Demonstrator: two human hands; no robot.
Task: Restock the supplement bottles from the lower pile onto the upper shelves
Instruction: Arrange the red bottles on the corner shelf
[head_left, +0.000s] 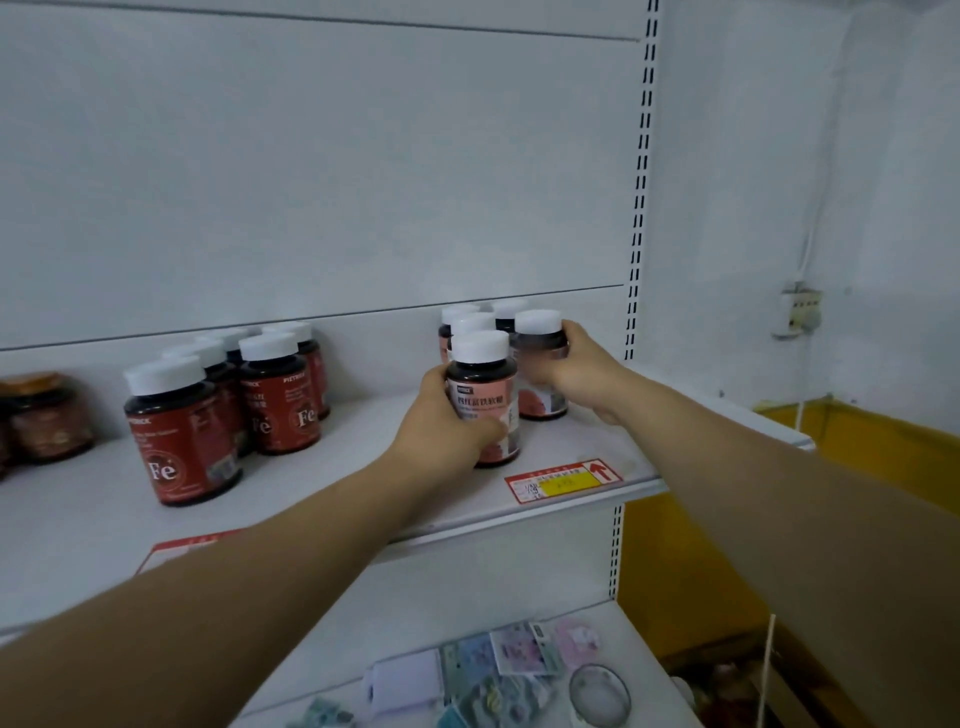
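Note:
On the white upper shelf (332, 499) my left hand (441, 421) grips a dark bottle with a pink label and white cap (483, 384), standing upright near the front edge. My right hand (576, 364) grips a second pink-label bottle (540, 358) just behind and to the right of it. Three more white-capped pink bottles (470, 319) stand behind them against the back panel. A group of several red-label "Fe" bottles (182, 426) stands further left on the same shelf.
Dark jars with brown lids (47, 415) sit at the shelf's far left. A red and yellow price tag (563, 480) lies on the front rail. The lower shelf (613, 618) holds small packets (519, 649) and a round glass dish (597, 691). A slotted upright (641, 182) bounds the shelf on the right.

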